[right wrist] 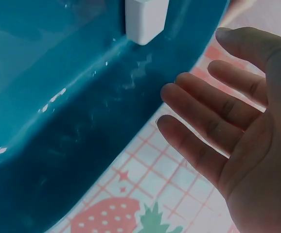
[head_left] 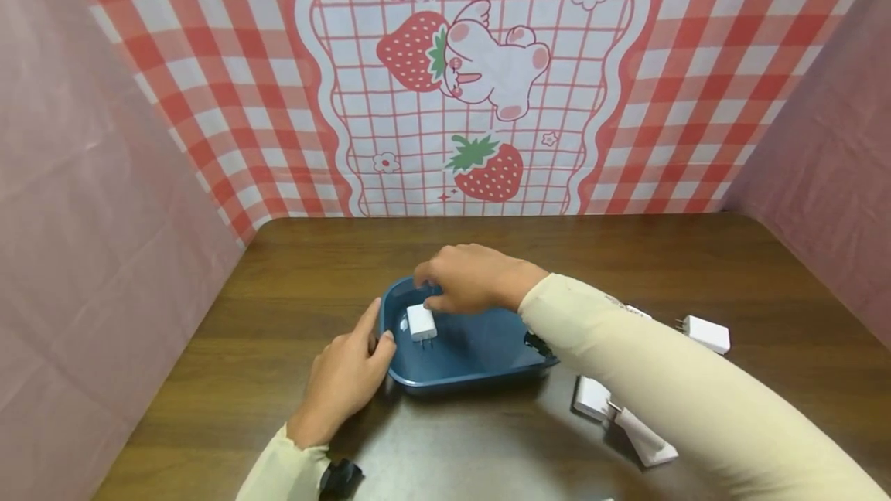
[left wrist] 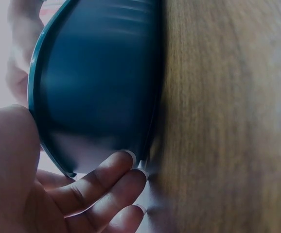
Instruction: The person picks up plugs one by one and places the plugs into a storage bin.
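A blue plastic tray [head_left: 473, 346] sits on the table, with a white plug-in charger [head_left: 421, 322] at its left end, prongs toward me. My left hand [head_left: 350, 377] holds the tray's left end, thumb at the rim. In the left wrist view, other fingers [left wrist: 116, 182] of that hand lie by the tray's outer wall. Over the far side of the tray hovers my right hand [head_left: 473, 278], close to the charger. The right wrist view shows its fingers spread and relaxed, apart from the charger [right wrist: 146, 22], with nothing held.
Right of the tray lie more white chargers: one [head_left: 706, 334] with its prongs to the left, another [head_left: 592, 397] near the tray, and a white adapter-like piece [head_left: 646, 439] beside it. My right sleeve [head_left: 668, 377] partly covers another white item. A patterned cloth [head_left: 473, 83] hangs behind the table.
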Tool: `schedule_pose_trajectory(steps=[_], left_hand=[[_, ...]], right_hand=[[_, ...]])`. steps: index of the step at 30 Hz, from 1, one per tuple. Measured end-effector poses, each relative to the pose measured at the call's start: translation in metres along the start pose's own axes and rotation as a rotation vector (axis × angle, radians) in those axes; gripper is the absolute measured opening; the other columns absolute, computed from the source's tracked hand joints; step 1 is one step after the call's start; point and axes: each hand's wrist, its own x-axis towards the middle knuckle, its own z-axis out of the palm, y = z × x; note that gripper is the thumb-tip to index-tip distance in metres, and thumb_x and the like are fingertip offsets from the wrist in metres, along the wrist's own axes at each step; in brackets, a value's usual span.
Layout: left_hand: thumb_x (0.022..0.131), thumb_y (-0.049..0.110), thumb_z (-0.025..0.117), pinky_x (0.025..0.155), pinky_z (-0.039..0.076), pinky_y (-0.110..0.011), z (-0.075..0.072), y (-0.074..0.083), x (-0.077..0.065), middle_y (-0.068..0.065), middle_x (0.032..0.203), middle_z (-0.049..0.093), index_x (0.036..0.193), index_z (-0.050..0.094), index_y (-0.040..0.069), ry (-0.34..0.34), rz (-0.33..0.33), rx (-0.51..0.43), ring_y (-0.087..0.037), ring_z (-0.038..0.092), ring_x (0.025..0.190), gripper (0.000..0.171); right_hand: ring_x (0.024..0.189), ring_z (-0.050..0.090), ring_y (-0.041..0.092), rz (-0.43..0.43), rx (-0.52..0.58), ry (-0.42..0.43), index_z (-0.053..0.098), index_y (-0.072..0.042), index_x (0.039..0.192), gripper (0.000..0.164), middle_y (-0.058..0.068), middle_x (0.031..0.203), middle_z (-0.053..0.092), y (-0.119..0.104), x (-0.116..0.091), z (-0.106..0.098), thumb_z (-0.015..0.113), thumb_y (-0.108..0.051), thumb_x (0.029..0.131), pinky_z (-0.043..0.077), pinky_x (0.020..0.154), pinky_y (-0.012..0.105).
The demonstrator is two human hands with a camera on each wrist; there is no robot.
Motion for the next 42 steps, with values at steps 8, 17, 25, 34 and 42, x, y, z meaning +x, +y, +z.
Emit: schedule_pose_trajectory(steps=[8, 17, 25, 34, 42], left_hand=[[0.099, 0.036, 0.056, 0.056, 0.037, -0.035, -0.001, -0.001, -0.001, 0.002, 0.061, 0.046, 0.154, 0.041, 0.016, 0.018, 0.004, 0.005, -0.017, 0.049, 0.059, 0.061], [0.099, 0.037, 0.055, 0.057, 0.036, -0.035, 0.002, 0.000, -0.003, 0.001, 0.060, 0.046, 0.155, 0.040, 0.015, 0.008, -0.006, 0.002, -0.017, 0.049, 0.059, 0.062], [0.099, 0.036, 0.056, 0.054, 0.035, -0.034, 0.005, 0.000, -0.003, 0.002, 0.061, 0.047, 0.155, 0.041, 0.015, 0.011, -0.011, -0.011, -0.017, 0.048, 0.057, 0.062], [0.099, 0.035, 0.056, 0.054, 0.036, -0.034, 0.004, 0.000, -0.002, 0.003, 0.062, 0.049, 0.154, 0.042, 0.014, 0.028, 0.009, -0.010, -0.016, 0.048, 0.057, 0.061], [0.099, 0.034, 0.056, 0.054, 0.036, -0.033, 0.002, 0.001, -0.002, 0.003, 0.064, 0.050, 0.154, 0.041, 0.014, 0.028, 0.003, -0.023, -0.016, 0.047, 0.056, 0.061]], right_hand=[[0.087, 0.061, 0.008, 0.057, 0.071, 0.071, 0.068, -0.017, 0.129, 0.039, -0.003, 0.105, 0.070, 0.016, -0.019, -0.006, 0.068, -0.035, 0.095, 0.055, 0.081, 0.032], [0.094, 0.065, 0.011, 0.161, 0.189, 0.170, 0.069, -0.017, 0.126, 0.036, -0.005, 0.109, 0.070, 0.038, -0.063, -0.011, 0.069, -0.035, 0.095, 0.057, 0.083, 0.035], [0.092, 0.066, 0.012, 0.215, 0.228, 0.261, 0.069, -0.012, 0.123, 0.034, -0.003, 0.105, 0.071, 0.056, -0.101, -0.013, 0.072, -0.029, 0.093, 0.058, 0.080, 0.036], [0.096, 0.067, 0.015, 0.295, 0.253, 0.300, 0.068, -0.008, 0.124, 0.036, -0.001, 0.107, 0.071, 0.060, -0.149, -0.007, 0.071, -0.030, 0.094, 0.057, 0.081, 0.041], [0.094, 0.068, 0.012, 0.335, 0.265, 0.363, 0.067, -0.009, 0.125, 0.038, -0.001, 0.109, 0.071, 0.065, -0.191, 0.002, 0.069, -0.034, 0.096, 0.057, 0.077, 0.038]])
